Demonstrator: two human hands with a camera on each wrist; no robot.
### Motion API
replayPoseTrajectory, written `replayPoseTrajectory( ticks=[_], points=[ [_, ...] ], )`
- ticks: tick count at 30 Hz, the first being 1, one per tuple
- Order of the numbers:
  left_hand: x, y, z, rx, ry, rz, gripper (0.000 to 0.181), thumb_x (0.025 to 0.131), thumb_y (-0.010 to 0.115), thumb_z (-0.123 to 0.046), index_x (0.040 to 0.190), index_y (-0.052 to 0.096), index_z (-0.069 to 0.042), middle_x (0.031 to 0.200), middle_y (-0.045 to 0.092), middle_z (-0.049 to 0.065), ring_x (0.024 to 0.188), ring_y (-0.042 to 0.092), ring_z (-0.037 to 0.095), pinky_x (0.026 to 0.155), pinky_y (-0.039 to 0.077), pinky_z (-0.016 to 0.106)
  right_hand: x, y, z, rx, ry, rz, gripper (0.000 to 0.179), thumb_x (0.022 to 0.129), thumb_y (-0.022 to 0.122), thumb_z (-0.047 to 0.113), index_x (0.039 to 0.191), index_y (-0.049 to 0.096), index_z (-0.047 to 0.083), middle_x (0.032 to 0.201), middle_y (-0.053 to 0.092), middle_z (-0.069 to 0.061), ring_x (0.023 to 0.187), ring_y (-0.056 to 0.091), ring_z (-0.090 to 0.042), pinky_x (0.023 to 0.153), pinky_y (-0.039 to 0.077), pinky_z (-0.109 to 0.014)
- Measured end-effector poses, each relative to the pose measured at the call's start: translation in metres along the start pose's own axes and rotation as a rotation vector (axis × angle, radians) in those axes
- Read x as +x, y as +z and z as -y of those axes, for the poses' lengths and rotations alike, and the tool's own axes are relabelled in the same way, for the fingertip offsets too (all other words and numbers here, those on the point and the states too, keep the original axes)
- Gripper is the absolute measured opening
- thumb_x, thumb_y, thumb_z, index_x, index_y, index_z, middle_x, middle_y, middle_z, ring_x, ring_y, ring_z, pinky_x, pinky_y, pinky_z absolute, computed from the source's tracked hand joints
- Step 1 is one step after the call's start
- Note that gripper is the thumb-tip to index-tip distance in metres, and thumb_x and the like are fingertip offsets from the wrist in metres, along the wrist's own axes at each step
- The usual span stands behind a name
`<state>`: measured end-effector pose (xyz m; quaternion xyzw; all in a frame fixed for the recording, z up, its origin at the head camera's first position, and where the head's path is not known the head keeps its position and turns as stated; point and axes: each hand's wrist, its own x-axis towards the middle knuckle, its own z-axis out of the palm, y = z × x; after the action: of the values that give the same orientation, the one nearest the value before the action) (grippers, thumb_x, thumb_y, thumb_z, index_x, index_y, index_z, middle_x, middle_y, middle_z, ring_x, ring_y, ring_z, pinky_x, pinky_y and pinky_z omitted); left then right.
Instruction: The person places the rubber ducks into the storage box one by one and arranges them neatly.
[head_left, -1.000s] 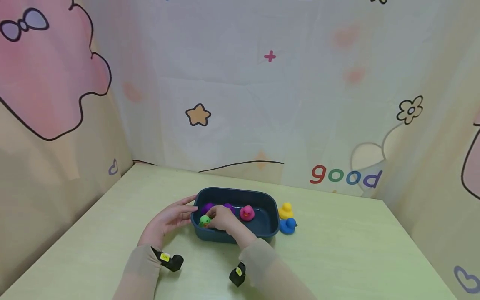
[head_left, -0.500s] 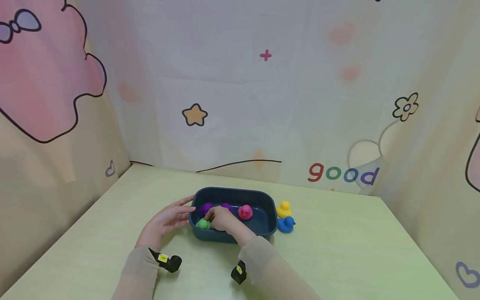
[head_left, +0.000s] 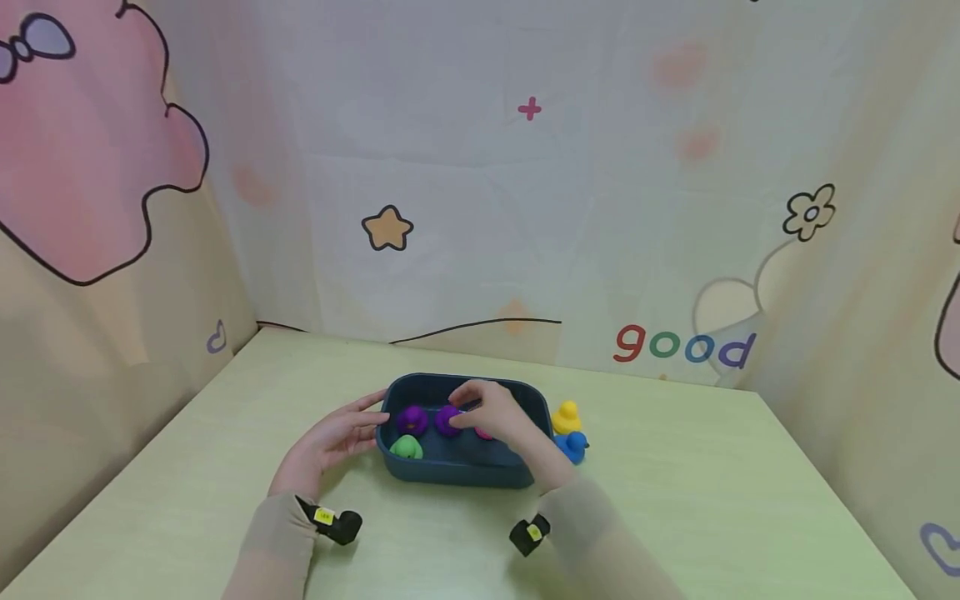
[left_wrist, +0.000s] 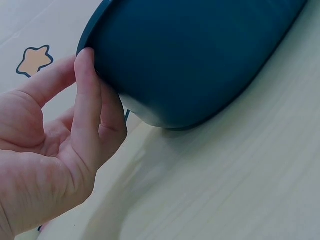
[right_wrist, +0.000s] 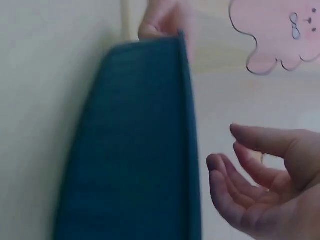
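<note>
Purple ducks (head_left: 412, 421), green duck (head_left: 407, 448) and pink duck (head_left: 483, 434) are sitting in the bin (head_left: 457, 473), right hand (head_left: 495, 410) is hovering over them, left hand (head_left: 333, 435) is touching the bin's end, both grips released, yellow duck (head_left: 567, 418) and blue duck (head_left: 572, 448) are resting beside it.

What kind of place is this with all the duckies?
Perhaps a small play corner: a backdrop printed with cartoon shapes is behind the table, and toy ducks sit in and beside a dark blue tub.
</note>
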<state>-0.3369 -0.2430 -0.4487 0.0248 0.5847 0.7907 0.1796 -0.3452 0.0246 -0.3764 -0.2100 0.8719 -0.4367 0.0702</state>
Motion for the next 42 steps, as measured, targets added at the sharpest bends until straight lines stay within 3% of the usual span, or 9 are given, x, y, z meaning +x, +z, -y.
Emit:
replayPoseTrajectory(
  ticks=[6,11,16,25,32,42],
  points=[
    [0.000,0.000,0.001,0.015,0.003,0.000,0.066,0.100,0.052,-0.007,0.157,0.019,-0.010,0.086,0.067,-0.006,0.072,0.065,0.003,0.065,0.055,0.015,-0.016,-0.055,-0.028,0.015,-0.050,-0.008,0.034,0.090,0.069,0.014,0.119,0.062,-0.002,0.123,0.063,-0.020,0.104,0.065,-0.031,0.092,0.055,-0.042],
    [0.000,-0.001,0.002,0.014,0.000,0.009,0.066,0.101,0.051,-0.008,0.157,0.017,-0.010,0.086,0.067,-0.006,0.072,0.065,0.003,0.065,0.055,0.015,-0.031,-0.091,-0.059,-0.012,0.041,-0.014,0.035,0.092,0.067,0.015,0.122,0.060,-0.001,0.125,0.061,-0.020,0.111,0.062,-0.034,0.096,0.053,-0.046],
    [-0.003,-0.002,0.000,0.017,-0.008,-0.008,0.067,0.100,0.052,-0.008,0.157,0.017,-0.010,0.087,0.066,-0.005,0.072,0.065,0.004,0.065,0.055,0.015,-0.046,-0.111,-0.083,-0.022,0.114,-0.008,0.040,0.093,0.064,0.016,0.127,0.059,-0.004,0.129,0.060,-0.023,0.115,0.060,-0.035,0.099,0.049,-0.052],
    [-0.002,0.000,-0.001,0.013,-0.011,-0.011,0.068,0.100,0.053,-0.007,0.157,0.017,-0.010,0.086,0.066,-0.005,0.072,0.066,0.004,0.065,0.055,0.015,-0.056,-0.120,-0.111,-0.016,0.137,0.054,0.043,0.088,0.068,0.011,0.127,0.059,-0.005,0.132,0.058,-0.024,0.121,0.052,-0.042,0.101,0.046,-0.055],
    [-0.001,0.000,-0.001,0.026,-0.017,-0.018,0.067,0.100,0.053,-0.007,0.157,0.019,-0.010,0.086,0.067,-0.006,0.072,0.066,0.004,0.066,0.055,0.015,-0.055,-0.122,-0.124,-0.062,0.162,0.116,0.041,0.086,0.070,0.010,0.125,0.063,0.000,0.129,0.059,-0.020,0.119,0.052,-0.038,0.099,0.046,-0.054],
    [-0.002,0.001,-0.002,0.021,-0.020,-0.021,0.066,0.100,0.053,-0.008,0.157,0.020,-0.011,0.086,0.066,-0.005,0.072,0.066,0.004,0.066,0.056,0.015,-0.054,-0.114,-0.131,-0.085,0.169,0.095,0.037,0.085,0.072,0.007,0.121,0.066,0.000,0.125,0.062,-0.020,0.114,0.056,-0.035,0.099,0.047,-0.053]
  ],
)
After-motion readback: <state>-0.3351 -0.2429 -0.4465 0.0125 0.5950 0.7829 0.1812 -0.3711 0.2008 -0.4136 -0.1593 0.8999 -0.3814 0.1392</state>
